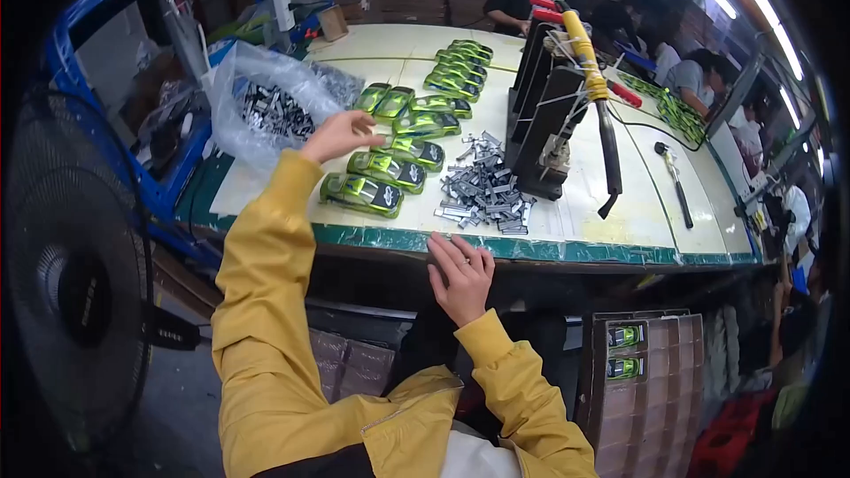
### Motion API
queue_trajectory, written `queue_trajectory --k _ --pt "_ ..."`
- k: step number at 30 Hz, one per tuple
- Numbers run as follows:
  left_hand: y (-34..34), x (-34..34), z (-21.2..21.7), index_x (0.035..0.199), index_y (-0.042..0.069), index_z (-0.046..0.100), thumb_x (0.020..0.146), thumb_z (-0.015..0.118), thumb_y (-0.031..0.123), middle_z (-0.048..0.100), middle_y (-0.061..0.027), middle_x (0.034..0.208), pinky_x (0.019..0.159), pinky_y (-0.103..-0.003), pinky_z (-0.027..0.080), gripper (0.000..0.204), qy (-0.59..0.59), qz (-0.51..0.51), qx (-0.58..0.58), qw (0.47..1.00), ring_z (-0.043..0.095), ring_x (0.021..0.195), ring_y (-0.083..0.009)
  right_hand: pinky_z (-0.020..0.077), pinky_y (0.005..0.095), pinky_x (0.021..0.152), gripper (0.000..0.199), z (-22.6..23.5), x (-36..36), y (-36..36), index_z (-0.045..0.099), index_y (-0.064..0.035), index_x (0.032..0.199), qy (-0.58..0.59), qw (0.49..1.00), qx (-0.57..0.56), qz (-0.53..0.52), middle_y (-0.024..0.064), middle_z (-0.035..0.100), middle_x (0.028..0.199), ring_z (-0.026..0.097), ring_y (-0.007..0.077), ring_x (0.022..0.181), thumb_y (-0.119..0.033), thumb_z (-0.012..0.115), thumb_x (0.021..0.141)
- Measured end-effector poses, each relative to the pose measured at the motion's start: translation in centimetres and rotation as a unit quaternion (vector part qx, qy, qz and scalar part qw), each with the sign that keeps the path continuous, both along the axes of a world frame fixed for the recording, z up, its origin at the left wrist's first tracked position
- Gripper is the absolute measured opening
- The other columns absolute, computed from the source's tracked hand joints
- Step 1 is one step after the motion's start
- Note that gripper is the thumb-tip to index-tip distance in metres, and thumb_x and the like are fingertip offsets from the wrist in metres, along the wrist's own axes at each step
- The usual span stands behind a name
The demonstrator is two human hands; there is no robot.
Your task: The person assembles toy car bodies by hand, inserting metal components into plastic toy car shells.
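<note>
My left hand (341,135) reaches over the table beside a group of shiny green toy car bodies (416,152). Its fingers stretch toward one of the cars, thumb and fingertips slightly apart; whether they touch it is unclear. Nearest the front edge lies a green car with a dark windscreen area (361,195). My right hand (460,279) rests by the table's front edge with its fingers spread and nothing in them. Just beyond it is a loose pile of small grey metallic-looking parts (485,184).
A clear plastic bag (266,106) of similar small parts lies at the left. Dark upright fixtures (547,124) with a yellow-handled tool (580,44) stand right of the pile. A hammer (677,184) lies farther right. Below are a divided box (651,389) and a fan (80,292).
</note>
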State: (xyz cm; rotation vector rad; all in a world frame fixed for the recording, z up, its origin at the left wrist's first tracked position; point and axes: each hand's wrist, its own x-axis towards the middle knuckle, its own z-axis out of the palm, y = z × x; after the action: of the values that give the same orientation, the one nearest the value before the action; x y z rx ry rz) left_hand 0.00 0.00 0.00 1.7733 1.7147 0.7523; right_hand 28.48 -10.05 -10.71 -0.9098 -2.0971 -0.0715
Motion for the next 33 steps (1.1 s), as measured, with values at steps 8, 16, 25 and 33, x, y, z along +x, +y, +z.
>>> queue_trajectory --k 8,16,25,33 --pt "-11.4 1.1 -5.0 0.117 0.006 0.04 0.056 0.074 0.016 0.053 -0.0105 0.105 0.082 -0.032 0.041 0.071 0.152 0.037 0.236 0.959 0.051 0.096 -0.0253 0.028 0.0337 0.088 0.047 1.4 -1.3 -1.4 0.052 -0.0129 0.112 0.027 0.999 -0.042 0.019 -0.0003 0.052 0.113 0.046 0.0169 0.102 -0.02 0.065 0.067" --pt "-14.7 6.9 -2.0 0.112 0.008 0.044 0.053 0.073 0.007 0.054 -0.0096 0.096 0.08 -0.035 0.041 0.066 0.13 -0.079 0.26 0.954 0.05 0.092 -0.0279 0.0326 0.0381 0.09 0.072 5.3 -4.0 0.5 0.037 -0.0102 0.124 -0.034 0.989 -0.013 0.146 0.0086 0.047 0.114 0.045 0.025 0.103 -0.023 0.069 0.061" --pt "-6.9 10.7 -0.4 0.076 0.005 0.062 0.067 0.066 0.014 0.06 -0.0075 0.083 0.071 -0.032 0.044 0.013 0.022 -0.147 0.208 0.967 0.057 0.079 -0.0214 0.0453 0.033 0.069 0.065 5.4 4.4 -2.2 0.047 -0.0057 0.113 0.087 0.987 -0.119 0.062 0.0111 0.057 0.091 0.055 0.027 0.081 -0.019 0.074 0.056" --pt "-1.3 12.6 -3.7 0.069 0.005 0.064 0.065 0.063 0.015 0.061 -0.0093 0.068 0.062 -0.035 0.045 0.011 0.196 -0.175 0.169 0.95 0.058 0.066 -0.0263 0.0446 0.0316 0.073 0.061 4.7 7.9 -3.1 0.049 -0.0012 0.11 0.128 0.969 -0.206 -0.043 0.0141 0.056 0.094 0.056 0.0273 0.083 -0.012 0.076 0.056"
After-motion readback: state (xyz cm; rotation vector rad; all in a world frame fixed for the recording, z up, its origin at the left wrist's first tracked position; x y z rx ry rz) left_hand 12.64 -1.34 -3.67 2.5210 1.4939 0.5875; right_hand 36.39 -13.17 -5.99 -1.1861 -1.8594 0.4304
